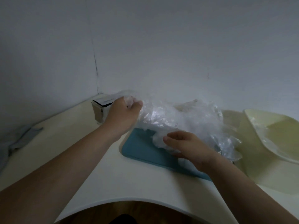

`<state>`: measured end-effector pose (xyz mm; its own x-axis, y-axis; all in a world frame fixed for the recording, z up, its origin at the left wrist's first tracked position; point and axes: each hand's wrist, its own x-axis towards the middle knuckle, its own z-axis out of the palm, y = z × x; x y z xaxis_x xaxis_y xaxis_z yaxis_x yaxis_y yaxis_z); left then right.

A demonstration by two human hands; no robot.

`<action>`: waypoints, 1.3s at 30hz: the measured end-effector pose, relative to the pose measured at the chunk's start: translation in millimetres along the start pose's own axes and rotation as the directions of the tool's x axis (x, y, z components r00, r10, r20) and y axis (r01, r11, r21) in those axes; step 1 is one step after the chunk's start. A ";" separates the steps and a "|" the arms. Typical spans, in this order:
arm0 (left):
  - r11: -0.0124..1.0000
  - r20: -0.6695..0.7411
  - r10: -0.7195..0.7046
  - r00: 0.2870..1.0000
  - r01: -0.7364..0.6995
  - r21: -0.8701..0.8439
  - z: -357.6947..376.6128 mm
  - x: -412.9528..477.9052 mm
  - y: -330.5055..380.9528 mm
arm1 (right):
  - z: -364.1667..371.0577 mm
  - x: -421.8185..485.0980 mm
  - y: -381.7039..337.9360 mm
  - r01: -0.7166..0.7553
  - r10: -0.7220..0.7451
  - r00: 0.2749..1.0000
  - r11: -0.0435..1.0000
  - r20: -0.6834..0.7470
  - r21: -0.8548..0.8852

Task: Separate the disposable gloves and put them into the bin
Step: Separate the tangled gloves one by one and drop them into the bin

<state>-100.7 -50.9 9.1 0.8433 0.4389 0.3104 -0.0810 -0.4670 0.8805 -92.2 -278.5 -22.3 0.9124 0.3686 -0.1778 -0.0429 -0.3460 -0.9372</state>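
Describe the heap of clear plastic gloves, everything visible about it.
The heap of gloves is a crumpled, translucent mass of thin glossy film, whitish with shiny creases. It lies partly over the far end of the blue mat and spreads right toward the pale yellow bin. The left hand grips a bunch at its upper left edge, and the right hand pinches its near edge. Single gloves cannot be told apart.
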 end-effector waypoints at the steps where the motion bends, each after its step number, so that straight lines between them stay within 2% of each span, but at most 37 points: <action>1: 0.997 -0.007 0.032 0.999 -0.033 -0.071 -4.7 -2.3 8.2 | -1.9 -2.0 -2.7 0.003 -0.003 0.999 1.000 0.039 -0.018; 3: 0.957 0.095 0.045 0.994 -0.015 -0.291 -11.1 -5.8 25.9 | -9.1 -10.0 -12.9 0.005 0.007 0.983 0.998 0.182 -0.064; 5: 0.870 0.218 0.035 0.975 0.078 -0.487 -11.3 -7.6 37.9 | -14.8 -20.0 -22.5 -0.001 0.017 0.952 0.999 0.305 -0.053; 7: 0.717 0.321 0.025 0.947 0.207 -0.666 -6.3 -11.4 44.9 | -18.8 -26.2 -27.2 -0.024 -0.011 0.942 0.995 0.336 0.099; 8: 0.641 0.364 0.024 0.931 0.265 -0.721 -1.2 -14.8 46.0 | -19.8 -27.9 -29.0 -0.038 -0.043 0.939 0.973 0.341 0.228; 9: 0.607 0.399 0.023 0.917 0.305 -0.734 5.5 -18.8 46.1 | -20.9 -28.7 -31.1 -0.043 -0.089 0.937 0.931 0.339 0.363; 10: 0.606 0.429 0.006 0.903 0.338 -0.720 13.2 -23.5 43.8 | -22.3 -29.2 -33.0 -0.032 -0.135 0.938 0.883 0.319 0.468; 12: 0.643 0.469 -0.033 0.882 0.378 -0.666 28.6 -34.8 38.2 | -28.0 -25.8 -35.0 0.016 -0.181 0.952 0.836 0.248 0.549; 14: 0.669 0.489 -0.052 0.871 0.394 -0.630 41.6 -45.1 31.1 | -32.8 -17.4 -32.0 0.062 -0.147 0.982 0.844 0.118 0.533; 15: 0.699 0.503 -0.052 0.863 0.391 -0.599 46.3 -48.6 26.0 | -34.3 -12.6 -29.0 0.094 -0.115 0.993 0.845 0.007 0.526; 17: 0.784 0.541 -0.036 0.840 0.360 -0.506 49.0 -54.2 16.9 | -38.9 -7.2 -22.8 0.170 -0.060 0.974 0.832 -0.218 0.528; 19: 0.896 0.588 0.003 0.809 0.258 -0.361 45.1 -57.1 7.2 | -45.6 -6.6 -19.6 0.223 -0.079 0.951 0.846 -0.300 0.484; 22: 0.985 0.652 0.023 0.758 0.096 -0.147 32.7 -52.6 -7.1 | -58.9 -11.2 -17.5 0.229 -0.144 0.960 0.900 -0.242 0.371; 25: 1.000 0.683 -0.003 0.731 0.000 0.005 18.5 -32.8 -16.9 | -75.8 -12.9 -15.6 0.244 -0.208 0.957 0.954 -0.202 0.172; 26: 1.000 0.650 -0.015 0.759 0.011 0.009 16.4 -26.4 -18.3 | -81.6 -13.5 -16.2 0.257 -0.232 0.958 0.956 -0.170 0.141; 27: 0.999 0.563 -0.029 0.826 0.033 0.003 16.0 -20.9 -18.5 | -87.0 -13.8 -17.9 0.265 -0.250 0.960 0.957 -0.128 0.118; 29: 0.992 0.291 -0.052 0.955 0.082 -0.092 18.0 -14.4 -13.1 | -94.9 -15.0 -22.4 0.269 -0.268 0.963 0.962 -0.027 0.043; 30: 0.981 0.185 -0.050 0.981 0.083 -0.174 19.4 -13.3 -6.3 | -96.6 -15.6 -25.2 0.271 -0.271 0.962 0.963 0.026 -0.009; 31: 0.966 0.138 -0.036 0.990 0.070 -0.249 21.1 -13.1 0.8 | -96.5 -15.9 -28.5 0.277 -0.271 0.959 0.959 0.084 -0.062; 32: 0.951 0.163 -0.006 0.987 0.056 -0.303 23.2 -14.2 9.6 | -94.6 -16.7 -32.6 0.291 -0.275 0.951 0.951 0.141 -0.105; 34: 0.941 0.386 0.079 0.919 0.060 -0.333 27.2 -21.4 29.2 | -89.7 -15.7 -39.5 0.333 -0.299 0.928 0.934 0.223 -0.133; 36: 0.961 0.612 0.128 0.781 0.056 -0.272 31.4 -31.0 42.9 | -87.3 -15.6 -46.3 0.366 -0.326 0.910 0.922 0.256 -0.126; 38: 0.975 0.727 0.159 0.668 0.010 -0.223 39.1 -37.2 46.0 | -88.7 -16.8 -51.9 0.391 -0.337 0.896 0.908 0.288 -0.152; 39: 0.975 0.731 0.161 0.664 0.007 -0.221 42.8 -37.5 47.3 | -90.6 -18.3 -54.8 0.393 -0.333 0.893 0.904 0.302 -0.168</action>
<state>-113.3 -122.2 23.8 0.9349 -0.3445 0.0856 -0.1904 -0.2829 0.9401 -69.6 -344.4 59.5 0.7066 0.7048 0.0627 0.3885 -0.3124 -0.8669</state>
